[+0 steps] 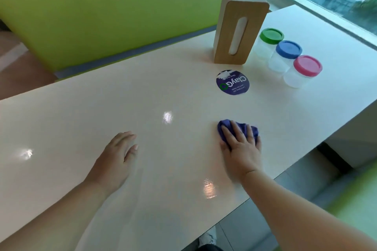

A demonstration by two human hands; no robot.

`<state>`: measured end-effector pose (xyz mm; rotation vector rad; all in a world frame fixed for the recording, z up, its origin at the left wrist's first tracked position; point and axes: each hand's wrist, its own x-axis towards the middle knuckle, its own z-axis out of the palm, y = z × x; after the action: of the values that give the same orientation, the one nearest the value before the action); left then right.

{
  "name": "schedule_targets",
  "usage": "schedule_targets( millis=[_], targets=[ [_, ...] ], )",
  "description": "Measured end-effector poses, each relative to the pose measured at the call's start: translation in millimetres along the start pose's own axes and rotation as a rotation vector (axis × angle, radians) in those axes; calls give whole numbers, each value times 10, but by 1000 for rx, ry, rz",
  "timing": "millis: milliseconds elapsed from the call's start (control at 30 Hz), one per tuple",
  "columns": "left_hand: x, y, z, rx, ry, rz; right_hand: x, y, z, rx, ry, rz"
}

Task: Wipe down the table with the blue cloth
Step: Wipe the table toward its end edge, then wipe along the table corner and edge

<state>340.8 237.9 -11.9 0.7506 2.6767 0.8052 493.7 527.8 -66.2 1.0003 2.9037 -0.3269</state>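
The blue cloth [225, 128] lies bunched on the glossy cream table [122, 108], right of centre and near the table's right edge. My right hand [241, 149] presses flat on top of it, fingers spread over the cloth, which sticks out beyond the fingertips. My left hand [117, 155] rests flat on the bare tabletop to the left, fingers together and holding nothing.
A wooden tissue box [236, 30] stands upright at the far side. Beside it are three clear jars with a green lid [271, 35], a blue lid [288, 49] and a pink lid [307, 65]. A round purple sticker [232, 82] lies flat on the table. A green bench back [102, 6] runs behind.
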Motion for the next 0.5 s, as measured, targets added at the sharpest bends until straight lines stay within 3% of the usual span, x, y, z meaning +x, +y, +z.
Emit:
schedule_targets(
  millis=[233, 367, 500],
  targets=[
    [-334, 135, 178, -94, 147, -133, -808, -1157, 244, 156, -143, -597],
    [-572, 506, 533, -111, 194, -73, -625, -931, -11, 647, -202, -521],
    [-513, 969, 1010, 40, 20, 48, -259, -481, -209, 646, -56, -362]
  ],
)
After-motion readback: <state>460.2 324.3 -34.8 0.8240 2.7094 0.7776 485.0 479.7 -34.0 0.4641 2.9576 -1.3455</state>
